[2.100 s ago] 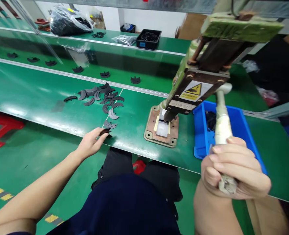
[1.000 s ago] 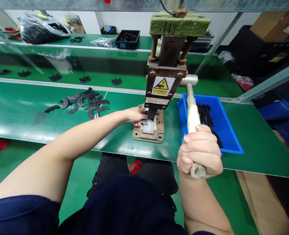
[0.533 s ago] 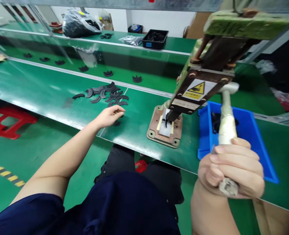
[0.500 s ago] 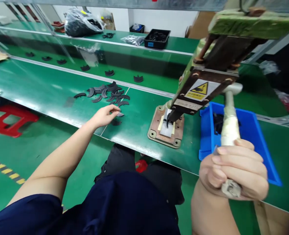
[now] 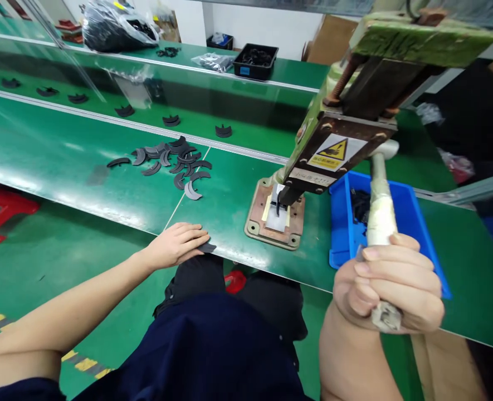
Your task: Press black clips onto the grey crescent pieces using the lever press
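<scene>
My right hand (image 5: 390, 284) is closed around the taped lever handle (image 5: 379, 197) of a green hand press (image 5: 355, 106) at the right. Its punch tip hangs over a small black piece on the brown base plate (image 5: 275, 214). My left hand (image 5: 177, 245) lies flat at the near edge of the green bench, fingers pressing on a dark crescent-shaped piece (image 5: 208, 247). A loose pile of black crescent pieces (image 5: 175, 164) lies further back on the bench, left of the press.
A blue bin (image 5: 405, 223) with black parts sits right of the press, behind the lever. Single crescents ride the green conveyor (image 5: 146, 111) behind the bench. A black tray (image 5: 254, 61) and a plastic bag (image 5: 116, 30) stand at the far side. A red stool (image 5: 4, 214) is at floor left.
My left hand has drawn back from the pile to the bench's near edge, sliding one crescent piece along with it. My right hand has stayed on the lever.
</scene>
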The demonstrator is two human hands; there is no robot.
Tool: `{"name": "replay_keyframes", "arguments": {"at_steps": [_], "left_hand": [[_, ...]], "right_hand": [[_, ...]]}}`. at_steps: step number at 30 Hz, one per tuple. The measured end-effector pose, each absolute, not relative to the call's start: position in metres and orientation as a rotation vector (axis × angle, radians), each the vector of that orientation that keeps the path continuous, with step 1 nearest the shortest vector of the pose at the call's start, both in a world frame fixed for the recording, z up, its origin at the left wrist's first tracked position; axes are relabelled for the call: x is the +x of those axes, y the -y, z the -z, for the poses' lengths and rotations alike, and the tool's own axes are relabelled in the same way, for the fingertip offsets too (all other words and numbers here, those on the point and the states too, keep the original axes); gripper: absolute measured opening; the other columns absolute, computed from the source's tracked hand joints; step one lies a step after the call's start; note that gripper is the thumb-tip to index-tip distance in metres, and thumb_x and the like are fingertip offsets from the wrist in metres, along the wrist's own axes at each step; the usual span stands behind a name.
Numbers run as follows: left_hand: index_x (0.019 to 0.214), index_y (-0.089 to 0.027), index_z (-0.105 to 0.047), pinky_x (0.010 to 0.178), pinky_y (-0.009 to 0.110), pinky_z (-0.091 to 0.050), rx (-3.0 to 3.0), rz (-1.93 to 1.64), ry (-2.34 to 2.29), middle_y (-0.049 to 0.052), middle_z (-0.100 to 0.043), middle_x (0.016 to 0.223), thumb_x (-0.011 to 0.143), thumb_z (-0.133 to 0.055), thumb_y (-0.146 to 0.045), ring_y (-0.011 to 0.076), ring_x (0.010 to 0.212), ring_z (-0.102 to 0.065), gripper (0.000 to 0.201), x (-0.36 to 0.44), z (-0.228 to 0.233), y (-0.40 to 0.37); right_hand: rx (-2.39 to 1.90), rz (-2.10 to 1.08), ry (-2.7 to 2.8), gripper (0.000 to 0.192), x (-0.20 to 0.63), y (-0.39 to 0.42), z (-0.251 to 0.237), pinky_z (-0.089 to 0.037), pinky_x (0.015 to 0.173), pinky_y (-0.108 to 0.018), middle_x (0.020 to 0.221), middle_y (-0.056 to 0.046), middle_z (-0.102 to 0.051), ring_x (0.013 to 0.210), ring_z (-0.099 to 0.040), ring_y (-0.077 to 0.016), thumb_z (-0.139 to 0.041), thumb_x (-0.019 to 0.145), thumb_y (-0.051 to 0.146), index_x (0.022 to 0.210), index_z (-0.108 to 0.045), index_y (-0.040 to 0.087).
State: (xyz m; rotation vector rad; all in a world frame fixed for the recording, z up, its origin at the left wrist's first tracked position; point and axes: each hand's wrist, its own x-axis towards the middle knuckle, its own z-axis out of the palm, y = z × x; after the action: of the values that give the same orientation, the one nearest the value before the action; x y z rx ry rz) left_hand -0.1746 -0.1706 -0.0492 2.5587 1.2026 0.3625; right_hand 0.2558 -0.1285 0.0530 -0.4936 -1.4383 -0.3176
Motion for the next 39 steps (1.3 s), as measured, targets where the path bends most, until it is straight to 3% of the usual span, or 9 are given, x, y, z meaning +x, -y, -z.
{"name": "replay_keyframes", "arguments": {"at_steps": [3,6,10,13,16,22,30,39], "left_hand": [[0.134,-0.030,-0.076,0.108,0.051,-0.054,2.526,-0.393,-1.140,0.012,-0.077,0.132,0.108,-0.056,-0.035,0.0309,0.127,-0.071,0.033,-0.167,0.042,0.168],[0.124,-0.027,-0.079,0.098,0.046,-0.057,2.323,-0.581,-1.259,0.012,-0.079,0.115,0.106,-0.060,-0.042,0.0281,0.108,-0.073,0.030,-0.148,0.031,0.154],[0.106,-0.021,-0.072,0.075,0.034,-0.059,1.620,-0.894,-1.367,0.006,-0.076,0.093,0.101,-0.065,-0.056,0.0201,0.082,-0.071,0.036,-0.105,0.019,0.111],[0.097,-0.019,-0.065,0.063,0.028,-0.056,1.275,-0.937,-1.199,0.004,-0.076,0.087,0.087,-0.083,-0.057,0.0155,0.070,-0.069,0.044,-0.069,0.016,0.070],[0.091,-0.017,-0.064,0.063,0.028,-0.058,1.142,-0.925,-1.100,0.004,-0.075,0.079,0.076,-0.095,-0.051,0.0147,0.065,-0.069,0.048,-0.035,0.016,0.036],[0.083,-0.014,-0.070,0.054,0.023,-0.048,1.270,-0.904,-1.129,0.002,-0.071,0.070,0.086,-0.089,-0.043,0.0106,0.054,-0.061,0.035,0.005,0.023,0.005],[0.082,-0.014,-0.071,0.062,0.024,-0.051,1.335,-0.900,-1.109,0.004,-0.074,0.076,0.083,-0.089,-0.044,0.0126,0.064,-0.065,0.035,0.005,0.039,-0.008],[0.070,-0.017,-0.064,0.058,0.025,-0.047,1.309,-0.880,-1.098,0.001,-0.066,0.063,0.077,-0.093,-0.042,0.0139,0.059,-0.061,0.039,0.004,0.030,-0.005]], "right_hand": [[-0.519,0.304,1.449,0.049,0.254,0.130,-0.055,-0.059,0.085,-0.048,0.060,0.007,-0.054,0.064,-0.064,-0.0135,-0.074,0.090,0.048,0.062,-0.042,0.023],[-0.518,0.296,1.460,0.046,0.254,0.132,-0.055,-0.059,0.087,-0.047,0.061,0.007,-0.054,0.066,-0.064,-0.0129,-0.073,0.091,0.047,0.064,-0.045,0.023],[-0.545,0.270,1.477,0.041,0.254,0.135,-0.057,-0.059,0.090,-0.048,0.063,0.007,-0.055,0.069,-0.065,-0.0129,-0.073,0.092,0.045,0.066,-0.048,0.024],[-0.552,0.270,1.481,0.040,0.253,0.135,-0.057,-0.060,0.090,-0.047,0.063,0.007,-0.055,0.069,-0.066,-0.0124,-0.072,0.092,0.046,0.067,-0.049,0.024],[-0.566,0.267,1.481,0.041,0.253,0.137,-0.058,-0.059,0.091,-0.048,0.064,0.007,-0.057,0.069,-0.066,-0.0127,-0.071,0.092,0.045,0.066,-0.048,0.024],[-0.578,0.244,1.495,0.042,0.252,0.141,-0.060,-0.059,0.093,-0.049,0.066,0.007,-0.058,0.071,-0.067,-0.0130,-0.071,0.093,0.043,0.065,-0.047,0.023],[-0.521,0.292,1.439,0.042,0.249,0.133,-0.058,-0.059,0.089,-0.046,0.062,0.007,-0.053,0.067,-0.064,-0.0121,-0.071,0.092,0.044,0.065,-0.046,0.024],[-0.444,0.306,1.378,0.050,0.246,0.125,-0.058,-0.058,0.086,-0.042,0.057,0.007,-0.050,0.063,-0.063,-0.0108,-0.073,0.089,0.042,0.059,-0.038,0.022]]}}
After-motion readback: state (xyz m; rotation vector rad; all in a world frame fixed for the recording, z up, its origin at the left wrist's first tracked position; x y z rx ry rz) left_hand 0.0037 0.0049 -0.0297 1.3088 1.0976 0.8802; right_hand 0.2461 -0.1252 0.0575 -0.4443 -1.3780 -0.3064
